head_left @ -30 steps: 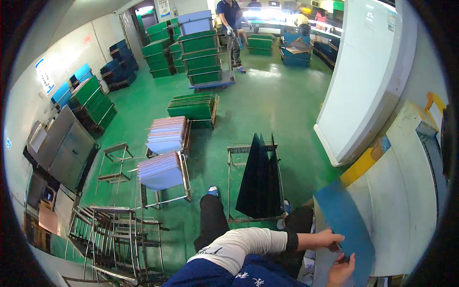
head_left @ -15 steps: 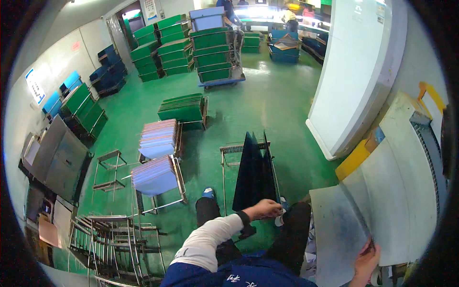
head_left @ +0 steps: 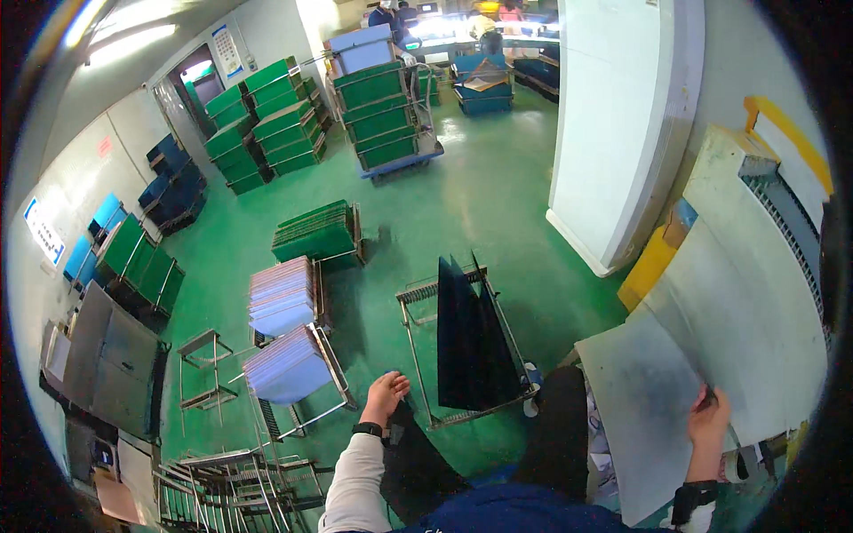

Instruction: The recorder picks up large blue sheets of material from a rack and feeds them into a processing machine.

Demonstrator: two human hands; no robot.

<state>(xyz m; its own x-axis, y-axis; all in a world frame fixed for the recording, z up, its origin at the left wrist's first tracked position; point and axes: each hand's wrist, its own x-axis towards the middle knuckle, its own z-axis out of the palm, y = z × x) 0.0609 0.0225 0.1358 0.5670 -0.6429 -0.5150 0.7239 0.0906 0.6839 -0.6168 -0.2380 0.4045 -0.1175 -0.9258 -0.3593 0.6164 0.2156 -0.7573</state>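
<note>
My left hand hangs over my left knee, its fingers curled together; what they hold, if anything, is too small to see. To its right stands a metal slotted rack with a few dark panels upright in it, apart from the hand. My right hand is at the pale grey work surface on my right. Its fingers close around a small dark thing, whose kind I cannot make out, beside a dark seam running across the surface.
Racks of lilac panels and green panels stand on the green floor at left. Bare metal racks lie at lower left. A tall white cabinet rises ahead right. A loaded trolley and people are farther back.
My left hand has moved left, away from the dark panels to my left knee. My right hand has shifted slightly up along the work surface. The view has tilted and turned slightly right.
</note>
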